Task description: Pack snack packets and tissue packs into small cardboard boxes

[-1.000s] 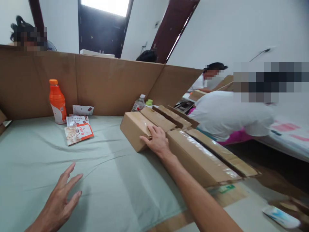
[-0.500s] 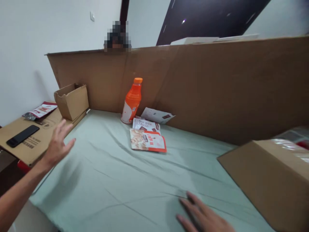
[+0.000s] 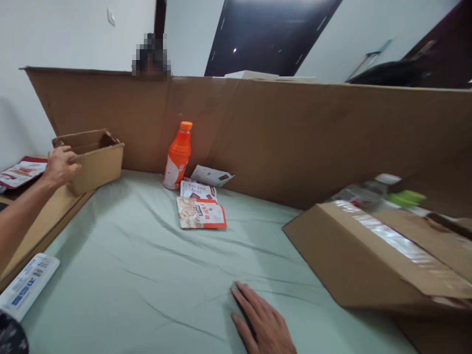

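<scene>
At the far left, my left hand is closed on the near left edge of a small open cardboard box, its fingers hooked over the rim. The box stands by the table's back left corner, against the tall cardboard panel. My right hand rests on the green tablecloth at the front, fingers stretched out and holding nothing. Between the hands, farther back, an orange bottle stands upright. Beside it lie an orange and white food packet, a "Super Meal" packet and a pale packet leaning on the panel.
The cardboard panel walls off the back. A large taped cardboard box fills the right, with a clear bottle and a green item behind it. A white-and-blue box lies front left. A person's head shows beyond the panel.
My left hand has reached forward and taken hold of the small cardboard box's rim. The view has swung right, showing more of the large box. My right hand stays on the cloth.
</scene>
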The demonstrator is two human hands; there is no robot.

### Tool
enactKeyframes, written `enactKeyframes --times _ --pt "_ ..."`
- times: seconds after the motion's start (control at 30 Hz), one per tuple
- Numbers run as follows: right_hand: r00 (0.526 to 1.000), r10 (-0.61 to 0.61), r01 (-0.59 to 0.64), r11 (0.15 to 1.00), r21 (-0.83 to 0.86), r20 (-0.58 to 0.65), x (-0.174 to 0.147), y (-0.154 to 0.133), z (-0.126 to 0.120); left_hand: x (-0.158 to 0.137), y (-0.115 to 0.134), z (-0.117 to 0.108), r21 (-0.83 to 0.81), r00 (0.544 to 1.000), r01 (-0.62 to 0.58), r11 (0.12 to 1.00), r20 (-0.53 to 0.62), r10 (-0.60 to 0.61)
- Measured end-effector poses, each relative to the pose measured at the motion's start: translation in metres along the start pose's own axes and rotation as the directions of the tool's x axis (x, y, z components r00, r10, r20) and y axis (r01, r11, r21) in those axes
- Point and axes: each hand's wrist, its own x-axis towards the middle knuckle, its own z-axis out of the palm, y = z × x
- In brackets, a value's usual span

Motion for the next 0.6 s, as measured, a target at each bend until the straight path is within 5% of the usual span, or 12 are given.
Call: enactKeyframes --times 0.2,0.33,0.43,0.5,0.6 --pt "0.971 0.227 -0.238 0.911 0.336 0.071 0.019 -0.007 -0.021 -0.152 0.070 -0.017 -0.244 0.937 -0.277 0.929 0.147 0.318" --pt "0.889 0.420 -0.431 0.626 0.650 0.184 0.043 -0.018 -0.063 -0.220 0.133 -0.038 -0.395 0.834 -0.432 0.811 0.166 0.525" --pt "0.874 0.408 -0.452 0.481 0.752 0.264 0.057 -0.019 -0.092 -0.237 0.164 -0.051 -0.427 0.764 -0.513 0.744 0.167 0.623" --pt "0.900 0.360 -0.418 0.546 0.726 0.248 0.068 -0.010 -0.102 -0.241 0.172 -0.054 -0.422 0.751 -0.549 0.721 0.130 0.648" --pt "0.957 0.228 -0.286 0.849 0.445 0.179 0.104 0.012 -0.096 -0.243 0.172 -0.052 -0.399 0.745 -0.565 0.722 0.129 0.654"
